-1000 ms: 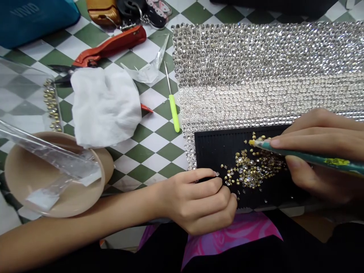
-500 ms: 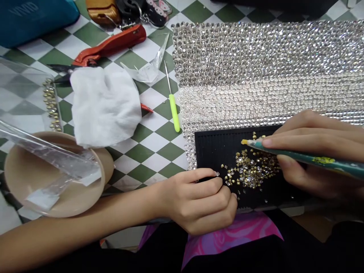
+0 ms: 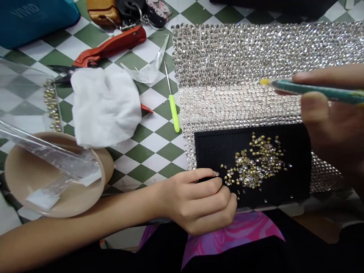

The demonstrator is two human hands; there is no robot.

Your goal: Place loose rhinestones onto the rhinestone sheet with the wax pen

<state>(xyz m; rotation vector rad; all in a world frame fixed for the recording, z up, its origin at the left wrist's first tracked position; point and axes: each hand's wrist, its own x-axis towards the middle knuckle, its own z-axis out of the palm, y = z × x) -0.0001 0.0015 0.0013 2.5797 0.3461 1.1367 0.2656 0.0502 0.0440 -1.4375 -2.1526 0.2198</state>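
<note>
Right hand (image 3: pixel 332 125) pinches the pen (image 3: pixel 313 90), long axis running 3 to 9 o'clock, tip over the rhinestone sheet (image 3: pixel 256 57). Loose stones (image 3: pixel 256 163) sit at 6 from the tip. Left hand (image 3: pixel 199 201), fingers curled, steadies the tray (image 3: pixel 216 151).

Your right hand (image 3: pixel 334 125) pinches a green picker pen (image 3: pixel 313 90), its yellow tip over the rhinestone sheet (image 3: pixel 256 60). Your left hand (image 3: pixel 199 203) rests curled at the black sorting tray (image 3: pixel 216 148), touching its near-left corner beside the loose rhinestones (image 3: pixel 256 163).
</note>
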